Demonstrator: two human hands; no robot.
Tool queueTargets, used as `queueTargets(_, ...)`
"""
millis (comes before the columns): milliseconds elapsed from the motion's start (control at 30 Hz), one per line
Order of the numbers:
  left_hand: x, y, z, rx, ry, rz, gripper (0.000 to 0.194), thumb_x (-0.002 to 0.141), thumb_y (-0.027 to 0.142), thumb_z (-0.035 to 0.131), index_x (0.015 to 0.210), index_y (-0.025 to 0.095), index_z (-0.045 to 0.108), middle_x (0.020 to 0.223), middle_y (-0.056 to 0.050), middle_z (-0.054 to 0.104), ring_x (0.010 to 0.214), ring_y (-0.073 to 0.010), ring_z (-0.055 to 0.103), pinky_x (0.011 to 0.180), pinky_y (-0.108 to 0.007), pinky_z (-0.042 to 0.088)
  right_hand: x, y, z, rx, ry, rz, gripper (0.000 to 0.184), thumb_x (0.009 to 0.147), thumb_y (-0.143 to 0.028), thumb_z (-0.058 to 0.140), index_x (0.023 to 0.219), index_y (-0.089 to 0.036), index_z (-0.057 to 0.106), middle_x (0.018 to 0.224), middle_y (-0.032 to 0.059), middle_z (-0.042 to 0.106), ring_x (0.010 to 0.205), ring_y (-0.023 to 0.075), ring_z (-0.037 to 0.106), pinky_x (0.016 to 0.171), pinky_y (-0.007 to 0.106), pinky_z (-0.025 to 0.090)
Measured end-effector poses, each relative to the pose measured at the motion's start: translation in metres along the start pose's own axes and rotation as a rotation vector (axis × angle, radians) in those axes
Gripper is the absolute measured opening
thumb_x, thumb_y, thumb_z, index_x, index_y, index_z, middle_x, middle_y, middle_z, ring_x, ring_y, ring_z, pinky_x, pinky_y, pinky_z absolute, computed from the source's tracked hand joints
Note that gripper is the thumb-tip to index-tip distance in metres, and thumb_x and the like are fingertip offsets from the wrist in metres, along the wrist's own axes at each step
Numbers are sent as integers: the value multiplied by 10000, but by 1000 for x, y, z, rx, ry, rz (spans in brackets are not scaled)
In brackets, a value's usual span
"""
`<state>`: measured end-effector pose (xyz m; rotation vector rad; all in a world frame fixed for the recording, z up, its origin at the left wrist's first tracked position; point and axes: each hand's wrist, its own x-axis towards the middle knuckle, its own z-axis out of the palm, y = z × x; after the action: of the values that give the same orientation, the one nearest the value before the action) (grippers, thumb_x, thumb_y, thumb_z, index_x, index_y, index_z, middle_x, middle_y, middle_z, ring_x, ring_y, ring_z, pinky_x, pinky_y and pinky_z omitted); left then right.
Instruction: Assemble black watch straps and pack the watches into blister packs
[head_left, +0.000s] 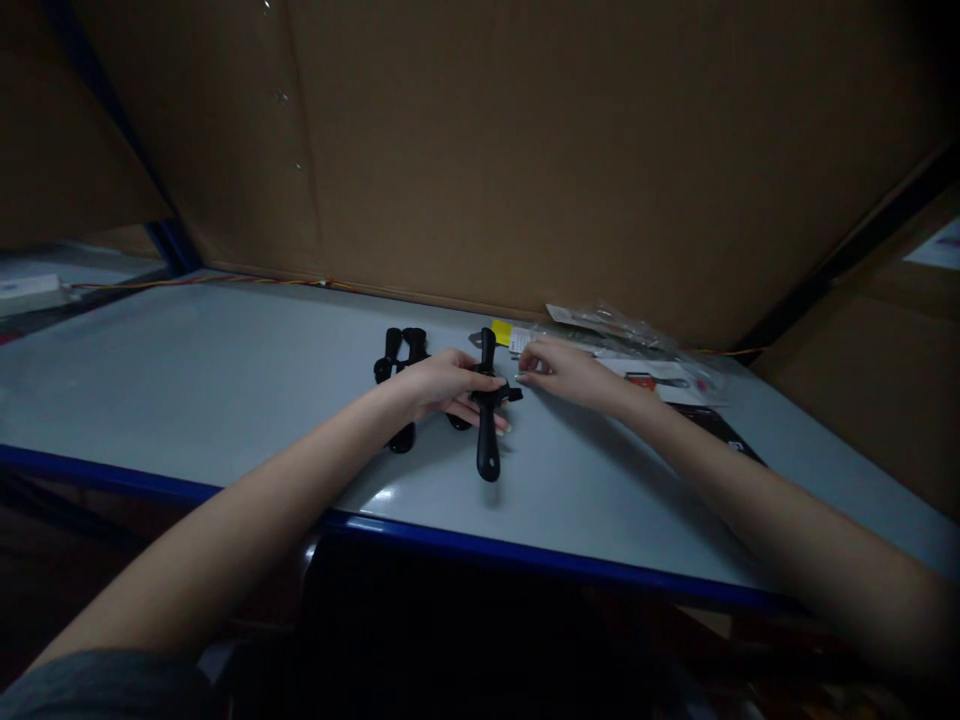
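My left hand (448,385) is closed around the middle of a black spokeshave (488,455), thumb on top and fingers underneath. Its two handles point away from me and toward me, a little above the table. Just right of its middle, my right hand (551,368) has thumb and fingertips drawn together in a pinch; whatever is between them, if anything, is too small to make out. Two more black spokeshaves (391,345) lie to the left, partly covered by my left hand and forearm.
Behind the hands lies a yellow-and-white label (502,332). Clear plastic packaging (622,325) and a printed card (654,380) are on the right, with a dark flat item (716,428) nearer. A brown board (480,150) rises behind the table (187,390), which has a blue front edge.
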<state>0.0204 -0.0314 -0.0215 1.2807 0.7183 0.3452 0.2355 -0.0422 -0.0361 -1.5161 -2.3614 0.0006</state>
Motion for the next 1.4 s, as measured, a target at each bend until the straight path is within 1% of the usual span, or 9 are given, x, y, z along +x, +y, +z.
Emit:
queueTargets(133, -1, 1, 1, -23, -51, 9, 338, 691, 179, 687, 967, 64, 528, 917, -155, 659, 713, -232, 687, 672, -357, 549, 1, -1, 1, 91, -11, 52, 46, 742, -178, 567, 781, -153, 569, 756, 48, 574, 693, 162, 523, 618, 272, 397)
queueTargets(267, -1, 0, 2, -41, -66, 27, 351, 627, 90, 706, 928, 65, 528, 871, -132, 665, 706, -231, 687, 697, -363, 545, -1, -4, -1, 312, 107, 139, 195, 737, -204, 592, 921, -147, 618, 778, 53, 619, 675, 157, 554, 601, 279, 422)
queueTargets(333, -1, 0, 2, -37, -62, 30, 353, 643, 96, 694, 947, 61, 518, 861, -125, 665, 691, -233, 687, 687, -371, 546, -4, -11, -6, 450, 149, 117, 202, 745, -251, 601, 913, -151, 652, 834, 72, 645, 705, 164, 575, 632, 298, 439)
queueTargets(467, -2, 0, 2, -26, -53, 29, 394, 680, 115, 673, 1025, 57, 492, 871, -119, 665, 685, -227, 688, 695, -362, 549, -12, -37, -21, 768, 144, 79, 196, 690, -319, 670, 815, -168, 688, 832, 60, 669, 727, 166, 601, 671, 312, 468)
queueTargets(533, -2, 0, 2, -19, -56, 24, 384, 693, 125, 668, 1029, 57, 494, 880, -125, 665, 688, -219, 689, 704, -347, 551, -16, -49, -26, 827, 132, 83, 182, 662, -313, 696, 788, -182, 696, 809, 48, 676, 738, 169, 609, 675, 311, 472)
queueTargets(767, -5, 1, 1, 10, -94, 31, 389, 663, 99, 701, 1010, 62, 530, 872, -120, 668, 721, -205, 689, 723, -324, 550, -20, -59, -23, 481, 216, 12, 91, 710, -273, 674, 738, -206, 728, 740, 39, 651, 706, 154, 565, 578, 276, 392)
queueTargets(900, -6, 1, 2, 3, -107, 36, 390, 641, 85, 715, 992, 57, 547, 839, -104, 670, 733, -214, 689, 736, -340, 547, -19, -58, -16, 454, 270, -11, 99, 733, -270, 659, 753, -201, 728, 705, 30, 633, 673, 141, 550, 593, 275, 388)
queueTargets(1200, -3, 1, 1, 8, -86, 46, 357, 675, 126, 699, 994, 59, 553, 836, -121, 676, 728, -215, 689, 704, -335, 557, -20, -62, -15, 458, 236, 5, 102, 754, -246, 628, 736, -192, 712, 737, 31, 677, 696, 151, 586, 619, 271, 405)
queueTargets(1400, -7, 2, 4, 29, -86, 46, 394, 636, 114, 724, 990, 64, 557, 860, -113, 680, 714, -205, 689, 731, -344, 554, -19, -60, -12, 365, 242, -33, 121, 773, -250, 603, 745, -189, 703, 743, 33, 669, 673, 144, 570, 614, 265, 396)
